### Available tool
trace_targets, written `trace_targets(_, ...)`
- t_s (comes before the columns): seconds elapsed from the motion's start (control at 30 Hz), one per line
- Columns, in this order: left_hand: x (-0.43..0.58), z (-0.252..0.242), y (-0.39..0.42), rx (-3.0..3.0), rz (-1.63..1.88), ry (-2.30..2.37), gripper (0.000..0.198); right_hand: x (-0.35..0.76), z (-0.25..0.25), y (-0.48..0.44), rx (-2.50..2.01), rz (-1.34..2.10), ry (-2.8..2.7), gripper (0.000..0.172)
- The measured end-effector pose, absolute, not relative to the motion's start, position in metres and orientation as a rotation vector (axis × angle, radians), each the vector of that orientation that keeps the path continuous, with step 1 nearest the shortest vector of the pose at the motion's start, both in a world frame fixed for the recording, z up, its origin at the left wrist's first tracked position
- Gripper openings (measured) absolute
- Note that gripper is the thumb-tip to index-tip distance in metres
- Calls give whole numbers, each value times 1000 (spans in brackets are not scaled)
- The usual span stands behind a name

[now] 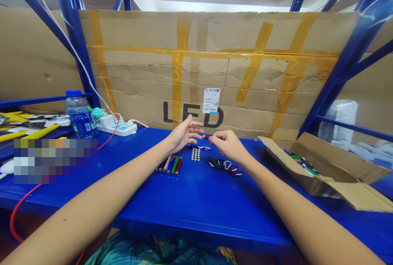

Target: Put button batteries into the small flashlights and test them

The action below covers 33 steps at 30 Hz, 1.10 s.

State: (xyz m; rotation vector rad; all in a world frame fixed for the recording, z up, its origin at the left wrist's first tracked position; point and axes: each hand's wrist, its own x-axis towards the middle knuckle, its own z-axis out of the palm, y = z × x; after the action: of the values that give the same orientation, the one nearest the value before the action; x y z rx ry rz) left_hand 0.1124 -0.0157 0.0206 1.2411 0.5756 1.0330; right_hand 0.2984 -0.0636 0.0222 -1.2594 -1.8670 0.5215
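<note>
Corrugated cardboard sheeting (215, 72), creased and patched with glossy yellow tape, is standing at twelve o'clock behind the smooth blue metal shelf (199, 199), showing bold black "LED" lettering and a small white label too fine to read. Right hand (229, 144) is pinching a small red cylinder (206, 137) just past one o'clock, while the left hand (184, 134) is hovering with fingers spread loose beside it. Slim coloured pen-lights (169, 165), looped carabiners (225, 166) and tiny silver button cells (195, 154) are lying near below.

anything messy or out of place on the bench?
Mostly tidy: pen-like tubes, button cells and carabiners sit grouped. Oddities: a red cable droops off the table's front edge, and the cardboard box lies with flaps splayed.
</note>
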Motion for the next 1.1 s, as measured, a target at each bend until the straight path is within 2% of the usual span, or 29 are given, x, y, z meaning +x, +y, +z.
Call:
trace_targets(0.37,109,21,-13,1192,995,518,64,297,23,-66,-1197,540,-1906,29)
trace_targets(1.1,108,20,-11,1234,967,506,63,298,20,-63,-1192,510,-1929,31)
